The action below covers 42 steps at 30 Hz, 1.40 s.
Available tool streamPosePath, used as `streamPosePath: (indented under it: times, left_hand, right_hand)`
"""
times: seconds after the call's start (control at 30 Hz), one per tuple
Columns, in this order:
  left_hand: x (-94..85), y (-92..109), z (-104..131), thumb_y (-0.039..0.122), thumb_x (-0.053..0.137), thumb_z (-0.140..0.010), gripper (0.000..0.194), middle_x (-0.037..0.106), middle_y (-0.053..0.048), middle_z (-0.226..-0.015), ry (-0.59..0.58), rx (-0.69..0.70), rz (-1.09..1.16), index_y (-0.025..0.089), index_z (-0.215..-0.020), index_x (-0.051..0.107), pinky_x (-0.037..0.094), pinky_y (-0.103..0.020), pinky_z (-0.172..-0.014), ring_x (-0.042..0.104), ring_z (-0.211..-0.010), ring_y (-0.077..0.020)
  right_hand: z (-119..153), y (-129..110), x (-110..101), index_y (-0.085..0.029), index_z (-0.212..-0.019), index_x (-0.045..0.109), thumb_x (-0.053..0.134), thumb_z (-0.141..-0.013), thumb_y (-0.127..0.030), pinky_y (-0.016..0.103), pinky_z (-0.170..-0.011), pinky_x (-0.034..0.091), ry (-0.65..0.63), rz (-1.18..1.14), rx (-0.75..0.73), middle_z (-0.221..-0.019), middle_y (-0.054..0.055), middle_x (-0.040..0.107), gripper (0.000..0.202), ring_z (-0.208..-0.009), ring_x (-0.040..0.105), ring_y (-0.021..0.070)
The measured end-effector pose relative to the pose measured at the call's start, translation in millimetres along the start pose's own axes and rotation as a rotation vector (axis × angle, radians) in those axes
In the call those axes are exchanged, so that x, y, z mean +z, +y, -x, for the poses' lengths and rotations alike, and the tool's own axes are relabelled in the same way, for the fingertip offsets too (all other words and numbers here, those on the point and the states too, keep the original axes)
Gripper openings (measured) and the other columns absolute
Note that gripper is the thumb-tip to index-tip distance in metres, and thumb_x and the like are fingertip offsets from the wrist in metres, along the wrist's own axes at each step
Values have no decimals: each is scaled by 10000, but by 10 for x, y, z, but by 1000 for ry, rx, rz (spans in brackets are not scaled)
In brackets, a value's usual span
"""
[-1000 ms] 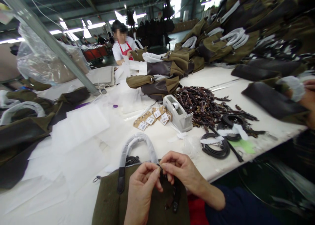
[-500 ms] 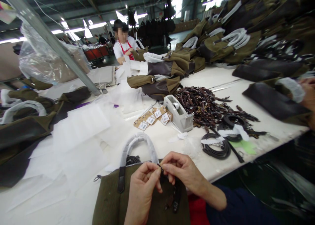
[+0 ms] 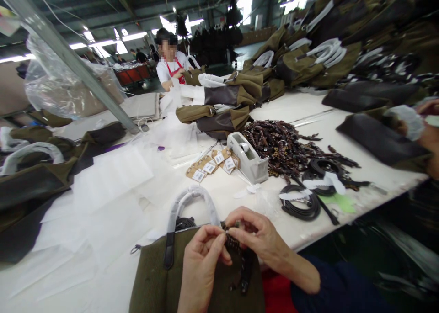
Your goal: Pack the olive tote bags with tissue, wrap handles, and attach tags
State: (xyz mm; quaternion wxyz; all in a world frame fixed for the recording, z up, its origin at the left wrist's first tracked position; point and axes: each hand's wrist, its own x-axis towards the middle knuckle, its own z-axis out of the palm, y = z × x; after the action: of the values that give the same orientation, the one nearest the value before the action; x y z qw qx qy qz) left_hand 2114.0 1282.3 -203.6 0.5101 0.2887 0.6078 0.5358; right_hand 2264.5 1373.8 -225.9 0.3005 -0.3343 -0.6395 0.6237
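Note:
An olive handbag [image 3: 154, 272] lies in front of me, its looped handle [image 3: 192, 192] wrapped in white paper. My left hand [image 3: 202, 262] pinches thumb and forefinger together at the right foot of the handle. Close against it, my right hand [image 3: 257, 233] is closed on a dark brown chain charm [image 3: 244, 272], which hangs down over the bag's front. Both sets of fingertips meet at the charm's top end, and the small part between them is hidden. A black cord bundle [image 3: 185, 222] shows inside the handle loop.
Behind the bag stand a grey tape dispenser [image 3: 247, 157], cardboard tags [image 3: 209, 167] and a pile of brown chain charms [image 3: 274, 144]. Coiled black straps [image 3: 302, 203] lie to the right. White paper sheets [image 3: 109, 176] cover the left. A co-worker [image 3: 171, 61] handles a bag across the table.
My right hand has shifted slightly and its fingers curl more around the charm's upper end. My left hand keeps its pinch. At the far right, another person's hand has moved a little.

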Motion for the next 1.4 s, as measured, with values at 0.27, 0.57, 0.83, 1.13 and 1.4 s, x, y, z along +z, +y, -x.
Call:
streamPosePath:
  times: [0.27,0.57,0.83,1.13,1.4]
  left_hand:
    - [-26,-534,169,547,658,-839,391,583,35,-535,114,-90,-194,168,-892,575,322,-139,-354,449,-356,-68]
    - [157,-366,74,393,737,-767,279,471,53,-572,72,-10,-272,142,-763,615,310,-183,-464,389,-504,-83]
    - [-59,-373,133,394,728,-749,255,549,30,-618,92,-69,-112,167,-751,612,332,-204,-497,441,-532,-108]
    - [-117,-280,318,516,694,-848,365,622,31,-631,-24,-106,76,180,-926,574,395,-184,-453,540,-432,-87]
    - [-166,-489,457,612,782,-723,497,609,5,-443,81,-319,200,169,-726,557,420,-153,-397,562,-351,-102]
  right_hand:
    - [124,110,-168,-208,-1122,639,675,-841,-135,342,-857,492,-84,737,-98,-1085,69,571,293,-977,572,213]
    - [189,70,62,-183,-853,562,580,-869,-116,309,-701,435,-36,628,-91,-828,24,602,71,-769,547,174]
    - [243,163,186,-202,-1017,504,542,-899,-318,189,-427,453,-91,-135,281,-640,-72,557,169,-489,582,111]
    - [287,230,422,-168,-951,487,524,-925,-521,154,-402,463,-331,-318,345,-704,18,684,356,-439,589,89]
    - [268,236,449,-150,-979,526,545,-912,-582,131,-404,417,-360,-388,298,-702,-1,637,437,-429,524,55]
